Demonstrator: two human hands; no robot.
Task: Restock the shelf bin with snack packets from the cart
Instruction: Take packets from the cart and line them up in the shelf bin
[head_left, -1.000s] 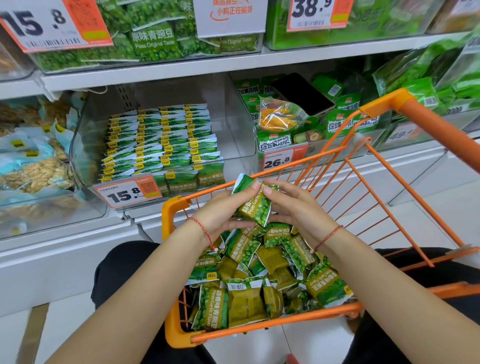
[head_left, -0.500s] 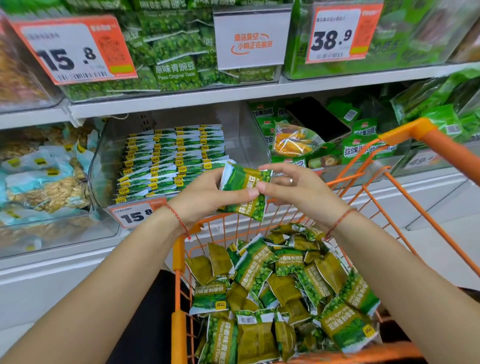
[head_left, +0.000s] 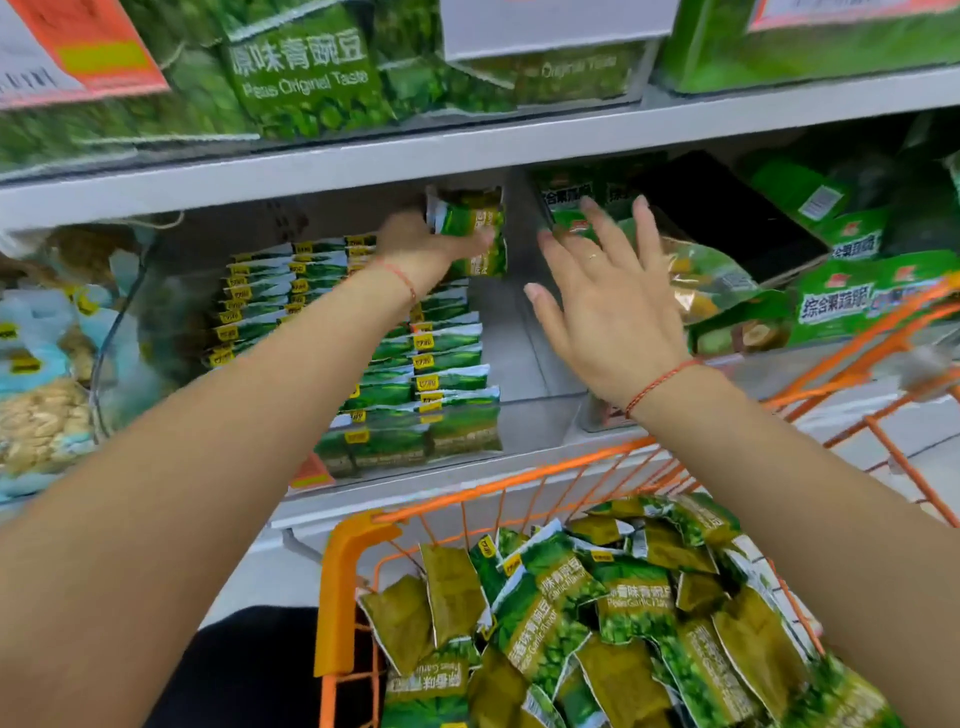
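the packet (head_left: 470, 228) has risen from over the cart (head_left: 358, 551) into the bin (head_left: 519, 332), gripped by the left hand (head_left: 426, 249); the right hand (head_left: 608, 306), now let go, hangs beside it spread and empty, so placing is near.

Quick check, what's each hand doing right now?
Left hand: holding a green snack packet over the shelf bin.
Right hand: open, holding nothing.

Green snack packet (head_left: 470, 228) upright above clear shelf bin (head_left: 524, 415), over stacked rows of packets (head_left: 415, 364); loose green packets (head_left: 597, 623) heaped in orange wire cart (head_left: 340, 582) below
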